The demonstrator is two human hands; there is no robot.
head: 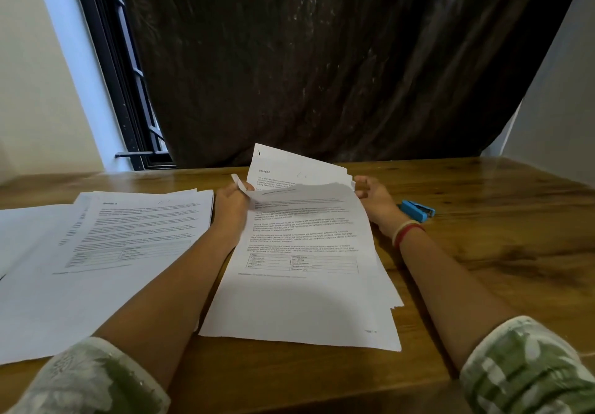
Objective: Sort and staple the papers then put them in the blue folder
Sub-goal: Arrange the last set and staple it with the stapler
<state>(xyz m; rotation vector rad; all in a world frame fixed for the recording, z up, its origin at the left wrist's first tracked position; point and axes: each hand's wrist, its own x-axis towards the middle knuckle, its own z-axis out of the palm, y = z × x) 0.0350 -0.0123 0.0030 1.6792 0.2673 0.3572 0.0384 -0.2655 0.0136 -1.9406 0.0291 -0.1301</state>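
Note:
A stack of printed sheets (306,278) lies in front of me on the wooden table (483,252). My left hand (230,202) pinches the top left corner of the uppermost sheet and curls it toward me, baring a page headed "Section 2" (289,169) beneath. At the stack's top right corner my right hand (375,199) grips the far edge of the sheets. A second pile of printed pages (128,230) rests to the left. A blue stapler (417,210) lies on the table just right of my right hand. No blue folder is in view.
A dark curtain (322,59) hangs behind the table's far edge. A black-framed window (128,107) stands at the back left, and white walls close in on both sides. Bare wood shows to the right of the stapler.

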